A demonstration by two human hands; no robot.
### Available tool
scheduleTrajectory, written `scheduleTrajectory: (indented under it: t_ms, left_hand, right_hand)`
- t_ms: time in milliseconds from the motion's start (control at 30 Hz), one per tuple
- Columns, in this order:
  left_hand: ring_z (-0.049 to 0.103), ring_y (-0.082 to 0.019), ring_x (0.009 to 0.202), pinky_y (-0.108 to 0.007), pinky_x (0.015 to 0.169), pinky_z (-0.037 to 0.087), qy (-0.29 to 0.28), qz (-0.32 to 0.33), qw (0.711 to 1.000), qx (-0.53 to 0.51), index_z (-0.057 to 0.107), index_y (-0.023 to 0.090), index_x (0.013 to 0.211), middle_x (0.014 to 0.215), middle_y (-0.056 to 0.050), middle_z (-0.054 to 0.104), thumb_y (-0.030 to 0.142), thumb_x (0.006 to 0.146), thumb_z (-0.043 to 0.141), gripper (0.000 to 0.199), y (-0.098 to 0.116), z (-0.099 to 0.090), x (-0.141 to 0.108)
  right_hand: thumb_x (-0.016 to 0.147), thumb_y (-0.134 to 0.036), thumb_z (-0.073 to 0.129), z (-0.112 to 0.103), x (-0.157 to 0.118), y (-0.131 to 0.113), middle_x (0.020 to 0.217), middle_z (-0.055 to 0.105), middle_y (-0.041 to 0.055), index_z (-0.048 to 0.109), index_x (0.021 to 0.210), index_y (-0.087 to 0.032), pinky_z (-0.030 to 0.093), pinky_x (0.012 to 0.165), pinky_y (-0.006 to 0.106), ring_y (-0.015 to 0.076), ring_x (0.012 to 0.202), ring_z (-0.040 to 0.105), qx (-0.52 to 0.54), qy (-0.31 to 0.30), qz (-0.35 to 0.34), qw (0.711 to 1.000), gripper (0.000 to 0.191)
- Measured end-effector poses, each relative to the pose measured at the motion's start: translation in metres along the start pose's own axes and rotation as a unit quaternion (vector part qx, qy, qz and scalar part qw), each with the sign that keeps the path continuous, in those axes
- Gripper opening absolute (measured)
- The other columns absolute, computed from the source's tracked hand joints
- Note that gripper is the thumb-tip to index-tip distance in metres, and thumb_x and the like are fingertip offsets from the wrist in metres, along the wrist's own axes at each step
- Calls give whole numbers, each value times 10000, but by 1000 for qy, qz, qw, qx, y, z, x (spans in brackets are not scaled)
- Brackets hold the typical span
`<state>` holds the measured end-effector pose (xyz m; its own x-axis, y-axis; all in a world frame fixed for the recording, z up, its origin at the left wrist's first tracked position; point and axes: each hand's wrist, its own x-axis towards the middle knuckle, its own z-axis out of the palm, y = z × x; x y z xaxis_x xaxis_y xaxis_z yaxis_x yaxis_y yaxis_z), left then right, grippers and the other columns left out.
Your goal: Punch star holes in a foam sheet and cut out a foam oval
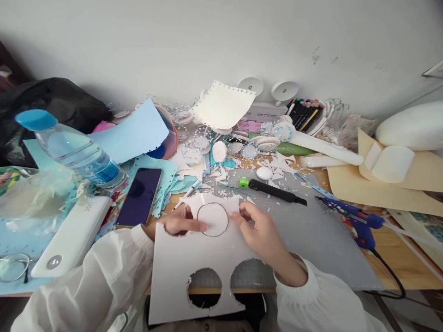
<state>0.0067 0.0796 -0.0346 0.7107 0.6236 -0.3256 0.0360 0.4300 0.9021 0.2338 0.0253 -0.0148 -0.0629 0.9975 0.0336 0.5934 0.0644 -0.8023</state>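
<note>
Left hand (183, 221): closed, gripping a white board (211, 253), its thumb lying against the lower left rim of a scored circle (212, 214); we cannot see most of its fingertips.
Right hand (258, 230): closed, fingers bent, pinching the same board at its right side, thumb just beside the circle.
Between and below both hands: the rest of the board, in which we count two large round cut-outs; we see one more curved cut at the left hand.
Just left of the left hand: one phone (140, 198), dark screen up.
Farther left: one white power bank (74, 237) and one bottle (79, 154) with a blue cap; past them, nearer the body, one pair of glasses (15, 267).
Beyond the right hand: one black-handled tool (277, 191), green at one end, and, just past it, one white oval piece (264, 173) beside paper scraps (284, 163).
Well right of the right hand: one blue glue gun (356, 219).
Under the right hand and beyond: a grey mat (325, 244).
</note>
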Motion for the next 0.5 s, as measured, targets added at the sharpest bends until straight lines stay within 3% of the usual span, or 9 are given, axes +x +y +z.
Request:
scheduleTrajectory:
  t_ms: [100, 267, 367, 500]
  left_hand:
    - [630, -210, 721, -265, 627, 470, -8, -5, 1000, -19, 684, 139, 1038, 746, -48, 699, 407, 627, 815, 508, -1, 1, -1]
    - [638, -204, 771, -274, 689, 490, -22, -9, 1000, -12, 660, 168, 1105, 840, -43, 709, 370, 688, 787, 481, 5, 3, -2]
    - [629, -197, 749, -271, 677, 489, -18, -19, 1000, -13, 681, 158, 1003, 816, -40, 697, 357, 691, 788, 385, 5, 4, -1]
    - [614, -176, 714, -256, 658, 476, -66, -43, 997, -12, 695, 145, 843, 797, -41, 684, 353, 681, 797, 284, 0, 7, -1]
  right_hand:
    - [880, -375, 504, 5, 1, 1, 727, 628, 15, 500, 748, -227, 429, 652, 272, 178, 695, 586, 13, 5, 6, 1000, 198]
    - [878, -392, 492, 5, 3, 5, 706, 590, 15, 483, 736, -222, 434, 635, 287, 179, 686, 564, 29, -28, 36, 999, 221]
    - [852, -414, 534, -8, 11, 6, 733, 597, 15, 494, 768, -219, 460, 629, 290, 174, 694, 583, 64, -69, 42, 995, 216]
    - [782, -402, 658, -24, 29, -3, 922, 662, 39, 580, 1004, -213, 500, 705, 290, 175, 813, 634, 126, -123, 29, 984, 302]
